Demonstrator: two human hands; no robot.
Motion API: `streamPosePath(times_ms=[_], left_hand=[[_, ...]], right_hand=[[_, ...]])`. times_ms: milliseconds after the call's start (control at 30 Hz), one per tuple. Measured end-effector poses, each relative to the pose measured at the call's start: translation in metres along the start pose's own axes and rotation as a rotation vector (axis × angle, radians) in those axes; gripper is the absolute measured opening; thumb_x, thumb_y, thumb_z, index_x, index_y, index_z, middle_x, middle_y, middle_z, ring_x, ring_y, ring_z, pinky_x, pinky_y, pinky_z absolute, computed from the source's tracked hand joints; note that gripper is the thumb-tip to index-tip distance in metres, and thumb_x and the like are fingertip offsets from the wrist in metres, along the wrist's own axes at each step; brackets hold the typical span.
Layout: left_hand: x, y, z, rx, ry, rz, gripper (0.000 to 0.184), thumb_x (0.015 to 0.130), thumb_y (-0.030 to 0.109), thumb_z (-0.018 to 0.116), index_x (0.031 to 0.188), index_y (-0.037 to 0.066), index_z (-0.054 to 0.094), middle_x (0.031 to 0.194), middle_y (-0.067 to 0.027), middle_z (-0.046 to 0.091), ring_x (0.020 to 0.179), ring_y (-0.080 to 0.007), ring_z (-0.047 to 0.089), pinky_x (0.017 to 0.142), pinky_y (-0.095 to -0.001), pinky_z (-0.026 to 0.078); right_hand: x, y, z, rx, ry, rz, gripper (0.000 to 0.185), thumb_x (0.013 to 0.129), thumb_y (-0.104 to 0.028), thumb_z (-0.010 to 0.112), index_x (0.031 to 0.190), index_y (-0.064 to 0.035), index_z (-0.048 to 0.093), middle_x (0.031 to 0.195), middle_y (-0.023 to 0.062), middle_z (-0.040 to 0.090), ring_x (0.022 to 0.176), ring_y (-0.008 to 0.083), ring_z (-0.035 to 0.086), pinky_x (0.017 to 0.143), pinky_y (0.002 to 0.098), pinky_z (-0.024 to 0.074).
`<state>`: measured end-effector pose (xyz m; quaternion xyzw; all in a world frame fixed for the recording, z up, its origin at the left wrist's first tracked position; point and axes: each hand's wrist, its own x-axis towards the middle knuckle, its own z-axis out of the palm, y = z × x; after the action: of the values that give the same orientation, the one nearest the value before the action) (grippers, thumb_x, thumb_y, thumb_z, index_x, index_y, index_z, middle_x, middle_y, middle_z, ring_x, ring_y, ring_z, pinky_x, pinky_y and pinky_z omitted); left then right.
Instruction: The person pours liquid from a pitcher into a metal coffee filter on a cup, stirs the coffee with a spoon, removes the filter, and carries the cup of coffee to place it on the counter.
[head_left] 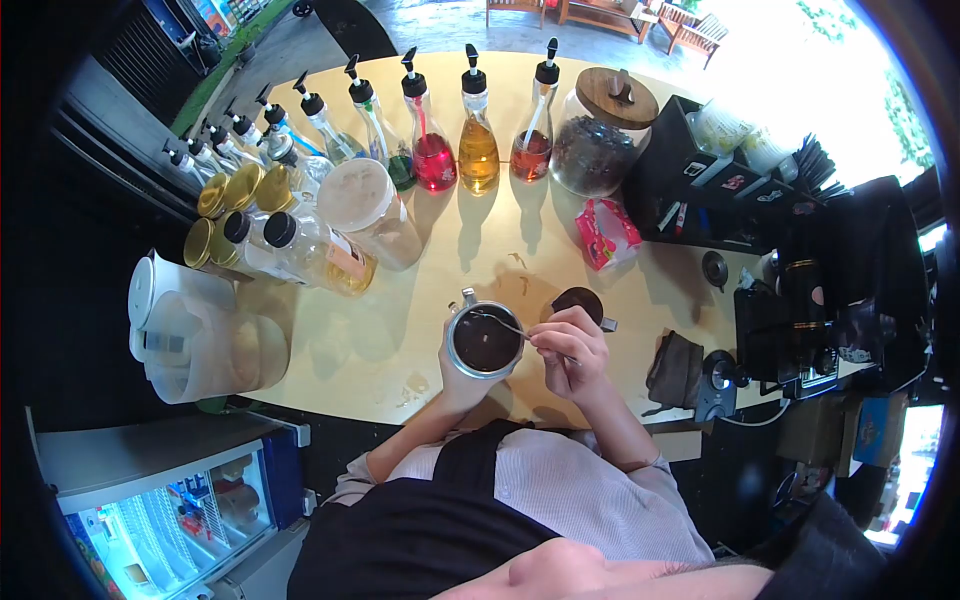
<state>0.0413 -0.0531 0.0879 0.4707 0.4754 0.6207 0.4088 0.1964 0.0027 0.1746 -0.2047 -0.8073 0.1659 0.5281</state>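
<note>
My left hand (463, 387) is wrapped round a metal cup (455, 345) from its near left side. Dark brown contents (486, 342) show inside the cup. A thin metal spoon (505, 323) is pinched in my right hand (573, 348), its far end dipping over the cup's upper part. Just beyond my right hand lies a dark round piece with a metal tab (577, 302), partly hidden by the fingers. Wet marks (415, 385) show on the wooden table (350, 385) left of the cup.
Pump bottles of coloured syrup (478, 150) line the far edge. Jars and bottles (345, 265) and white pitchers (215, 345) stand left. A wooden-lidded jar (600, 140), pink packet (607, 236), dark cloth (675, 370), black organiser (700, 190) and coffee machine (800, 320) are right.
</note>
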Motion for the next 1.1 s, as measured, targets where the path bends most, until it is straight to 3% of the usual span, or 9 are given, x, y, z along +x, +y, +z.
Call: streamPosePath(times_ms=[233,300,433,500,1100], left_hand=[[-0.001,0.007,0.000,0.023,0.014,-0.011,0.068,0.063,0.006,0.085,0.117,0.003,0.045,0.105,-0.0105,0.063,0.095,-0.0181,0.064,0.083,-0.0320,0.052],[0.000,0.007,0.000,0.050,0.010,0.003,0.068,0.063,0.006,0.085,0.117,0.003,0.045,0.105,-0.0105,0.063,0.095,-0.0182,0.064,0.083,-0.0320,0.052],[-0.001,0.006,-0.001,0.053,0.008,0.001,0.068,0.062,0.006,0.085,0.118,0.003,0.045,0.106,-0.0105,0.063,0.095,-0.0184,0.064,0.084,-0.0318,0.052],[0.000,0.008,0.000,0.042,0.007,-0.010,0.068,0.062,0.006,0.085,0.118,0.003,0.045,0.106,-0.0105,0.063,0.096,-0.0184,0.064,0.084,-0.0319,0.051],[0.002,0.013,0.002,0.035,0.000,0.033,0.071,0.063,0.005,0.084,0.120,0.002,0.043,0.106,-0.0107,0.063,0.096,-0.0186,0.064,0.085,-0.0323,0.052]], right_hand=[[0.001,-0.002,0.000,0.020,-0.029,-0.006,0.007,0.084,-0.004,0.060,0.091,-0.0050,0.058,0.080,0.0086,0.068,0.064,0.0228,0.056,0.058,0.0302,0.0460],[0.000,-0.002,0.001,0.008,0.003,0.012,0.020,0.071,-0.001,0.066,0.090,-0.0065,0.060,0.080,0.0052,0.067,0.065,0.0221,0.058,0.058,0.0308,0.0465],[0.000,-0.002,0.001,0.029,-0.008,-0.003,0.020,0.071,-0.001,0.066,0.089,-0.0064,0.060,0.080,0.0053,0.067,0.065,0.0222,0.058,0.058,0.0311,0.0466],[-0.001,0.000,0.001,0.015,-0.012,0.002,0.007,0.085,-0.005,0.060,0.092,-0.0051,0.058,0.080,0.0090,0.068,0.064,0.0233,0.056,0.058,0.0307,0.0460],[0.000,-0.002,-0.004,-0.018,-0.034,0.012,0.006,0.087,-0.008,0.060,0.092,-0.0049,0.059,0.081,0.0088,0.069,0.065,0.0230,0.057,0.061,0.0308,0.0466]])
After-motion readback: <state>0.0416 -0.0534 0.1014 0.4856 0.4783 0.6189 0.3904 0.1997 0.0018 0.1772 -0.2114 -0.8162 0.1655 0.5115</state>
